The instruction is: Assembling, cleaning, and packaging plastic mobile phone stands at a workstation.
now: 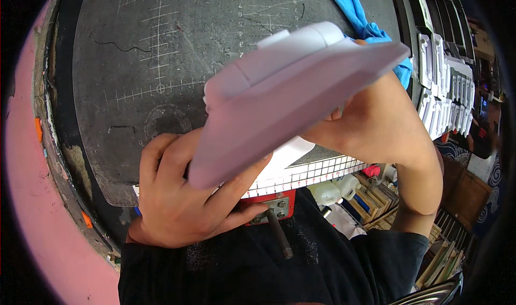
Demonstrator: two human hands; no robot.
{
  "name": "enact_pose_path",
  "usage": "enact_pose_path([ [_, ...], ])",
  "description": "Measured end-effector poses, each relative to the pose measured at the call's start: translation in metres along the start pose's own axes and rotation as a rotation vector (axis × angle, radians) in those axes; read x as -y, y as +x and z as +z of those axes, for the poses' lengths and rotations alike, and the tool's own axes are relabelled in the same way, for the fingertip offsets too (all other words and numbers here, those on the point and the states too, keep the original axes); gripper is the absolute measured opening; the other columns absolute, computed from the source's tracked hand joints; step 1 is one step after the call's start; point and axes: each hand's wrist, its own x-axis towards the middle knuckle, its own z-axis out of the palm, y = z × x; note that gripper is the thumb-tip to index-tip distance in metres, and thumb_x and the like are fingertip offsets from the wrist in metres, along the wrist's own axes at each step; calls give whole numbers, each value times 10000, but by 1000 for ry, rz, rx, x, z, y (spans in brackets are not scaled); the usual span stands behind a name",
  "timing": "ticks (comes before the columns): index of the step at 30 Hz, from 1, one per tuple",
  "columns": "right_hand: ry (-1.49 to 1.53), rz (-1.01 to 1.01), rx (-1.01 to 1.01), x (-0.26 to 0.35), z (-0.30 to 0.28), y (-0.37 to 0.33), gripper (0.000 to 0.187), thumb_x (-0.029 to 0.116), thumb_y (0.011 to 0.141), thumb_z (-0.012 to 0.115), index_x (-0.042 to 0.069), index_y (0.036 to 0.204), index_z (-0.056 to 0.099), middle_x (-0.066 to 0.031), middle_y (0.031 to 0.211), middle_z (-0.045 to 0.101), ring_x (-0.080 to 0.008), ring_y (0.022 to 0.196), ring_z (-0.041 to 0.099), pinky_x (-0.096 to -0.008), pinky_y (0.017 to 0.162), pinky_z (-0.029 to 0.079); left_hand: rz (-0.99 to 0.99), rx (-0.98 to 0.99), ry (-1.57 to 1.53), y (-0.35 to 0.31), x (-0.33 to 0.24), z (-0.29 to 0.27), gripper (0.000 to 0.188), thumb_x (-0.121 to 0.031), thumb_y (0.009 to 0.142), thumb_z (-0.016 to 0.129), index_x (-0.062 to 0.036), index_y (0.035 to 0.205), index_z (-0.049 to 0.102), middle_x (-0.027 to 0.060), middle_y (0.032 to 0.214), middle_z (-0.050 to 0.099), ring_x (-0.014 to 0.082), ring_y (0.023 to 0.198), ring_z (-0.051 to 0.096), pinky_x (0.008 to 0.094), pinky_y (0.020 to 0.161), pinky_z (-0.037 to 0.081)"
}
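Note:
A white plastic housing part [290, 100] with a flat, flared face and a raised back hangs tilted in front of me, slightly blurred. My right hand [357, 116] grips it from behind at its right side, and most of those fingers are hidden by it. My left hand [185, 192] is palm down under the part's lower left corner, fingers bent and thumb toward my body. The part covers those fingertips, so what they hold cannot be seen. Below the part, a second white piece [290, 153] shows beside the left index finger.
The dark board [204, 41] carries white ruler marks, and a gridded strip [322, 169] runs along its near edge. A red clamp [287, 201] with a metal rod sits below. Blue cloth [371, 30] lies at the far right. White parts [443, 84] stand in a rack.

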Motion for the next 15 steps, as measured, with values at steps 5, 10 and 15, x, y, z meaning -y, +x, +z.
enact_pose_path([
  [5, -49, -420, -254, -5, 17, -10, 118, -7, 814, 797, 4, 912, 732, -77, 767, 682, -222, 639, 692, -372, 565, 528, 13, 14, -19, -1, 1, -3, 630, -645, 836, 782, -201, 1284, 781, 0, 1421, 721, 237, 1132, 613, 421, 929, 453],
  [10, -430, -488, -334, 0, 36, -24, 216, 116, 796, 744, 22, 987, 705, -62, 909, 632, -212, 690, 676, -348, 558, 532, 14, 19, -37, -1, 1, -1, 595, -637, 838, 781, -224, 1266, 791, -37, 1428, 711, 227, 1129, 619, 414, 955, 462],
  [15, -514, -309, -146, 25, 25, -32, 362, 47, 789, 803, 2, 1140, 726, -147, 1133, 684, -317, 969, 698, -417, 787, 566, 21, -2, -31, 1, 2, 0, 598, -645, 852, 761, -219, 1271, 788, -33, 1426, 712, 227, 1136, 622, 417, 960, 467],
])
